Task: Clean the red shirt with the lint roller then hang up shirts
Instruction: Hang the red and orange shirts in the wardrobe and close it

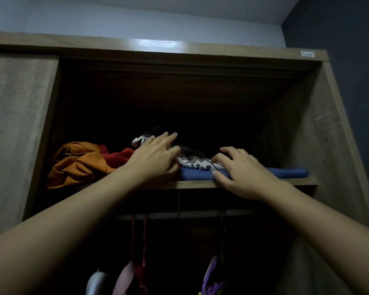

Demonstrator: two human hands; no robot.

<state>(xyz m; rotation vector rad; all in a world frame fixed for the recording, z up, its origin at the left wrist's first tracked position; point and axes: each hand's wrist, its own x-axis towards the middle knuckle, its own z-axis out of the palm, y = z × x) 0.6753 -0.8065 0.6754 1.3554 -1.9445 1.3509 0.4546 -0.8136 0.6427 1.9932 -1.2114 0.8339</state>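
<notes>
Both my arms reach up to the top shelf (200,184) of a wooden wardrobe. A crumpled red shirt (117,158) lies on the shelf between an orange garment (79,165) and my left hand (156,158). My left hand has its fingers spread over a black-and-white patterned garment (198,161), just right of the red shirt. My right hand (241,173) rests with loosely bent fingers on the patterned garment and on a folded blue garment (285,173) beneath it. No lint roller is in view.
A sliding wardrobe door (15,135) covers the left side. Below the shelf, a rail carries hangers (140,241) and hanging clothes in pink (124,279) and purple (213,277). The wardrobe's right wall (307,135) stands close by. The back of the shelf is dark.
</notes>
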